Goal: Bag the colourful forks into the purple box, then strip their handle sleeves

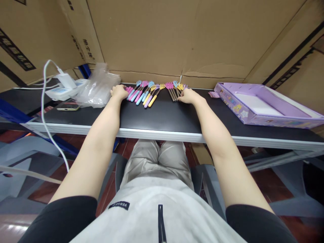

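Note:
Several small back scratchers [142, 96] with claw-shaped heads and pink, blue, yellow and purple handles lie side by side on the black tabletop. My left hand [118, 92] rests at the left end of this row, fingers curled by the pink handles; what they hold, if anything, is hidden. To the right lies a second bunch, several claw heads on bare metal rods [172, 93], pink, blue, yellow and purple. My right hand [189, 96] is closed at its right end, with thumb and fingertips pinched on a rod there.
A crumpled clear plastic bag [97, 89] lies left of my left hand. Beyond it are a phone [68, 107] and a white power strip [66, 90] with a charger and cable. An open purple box [249, 114] stands at right, a small pink packet [214, 95] beside it. Cardboard [157, 40] walls the back.

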The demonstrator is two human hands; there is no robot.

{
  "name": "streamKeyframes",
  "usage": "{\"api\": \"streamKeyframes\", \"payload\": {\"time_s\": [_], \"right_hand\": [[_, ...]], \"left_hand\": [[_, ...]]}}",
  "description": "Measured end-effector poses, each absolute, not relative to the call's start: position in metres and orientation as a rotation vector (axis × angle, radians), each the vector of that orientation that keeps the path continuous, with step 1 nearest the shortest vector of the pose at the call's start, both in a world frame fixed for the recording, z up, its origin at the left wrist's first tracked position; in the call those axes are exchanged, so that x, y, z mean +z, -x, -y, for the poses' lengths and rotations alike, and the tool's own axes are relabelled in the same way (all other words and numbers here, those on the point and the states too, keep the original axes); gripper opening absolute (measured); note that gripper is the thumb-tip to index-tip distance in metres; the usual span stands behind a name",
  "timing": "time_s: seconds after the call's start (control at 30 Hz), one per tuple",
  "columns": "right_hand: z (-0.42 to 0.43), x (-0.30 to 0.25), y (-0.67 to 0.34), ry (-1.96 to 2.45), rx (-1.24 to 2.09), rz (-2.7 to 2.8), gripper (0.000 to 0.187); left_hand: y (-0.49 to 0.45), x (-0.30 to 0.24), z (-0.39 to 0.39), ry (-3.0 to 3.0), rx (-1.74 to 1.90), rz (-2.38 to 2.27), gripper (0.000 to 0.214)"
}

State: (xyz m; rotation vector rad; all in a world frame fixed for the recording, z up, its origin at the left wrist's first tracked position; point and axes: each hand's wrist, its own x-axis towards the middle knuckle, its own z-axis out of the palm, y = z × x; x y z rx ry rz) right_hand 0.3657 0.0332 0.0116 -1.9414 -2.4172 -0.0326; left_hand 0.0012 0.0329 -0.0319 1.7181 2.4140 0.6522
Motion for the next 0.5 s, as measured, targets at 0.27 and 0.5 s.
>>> {"api": "streamKeyframes", "payload": {"time_s": [0.27,0.5], "right_hand": [[-0.0301,0.0133,-0.3649,1.950,-0.012,2.421,0.027],[-0.0329,0.0125,-0.3661,1.939,-0.049,2.456,0.031]], "left_hand": [[-0.0017,-0.0323,-0.0338,-1.634,0.694,-2.394,0.075],[0.0006,-0.0342,-0.0366,-1.655,0.618,-2.382,0.076]]}}
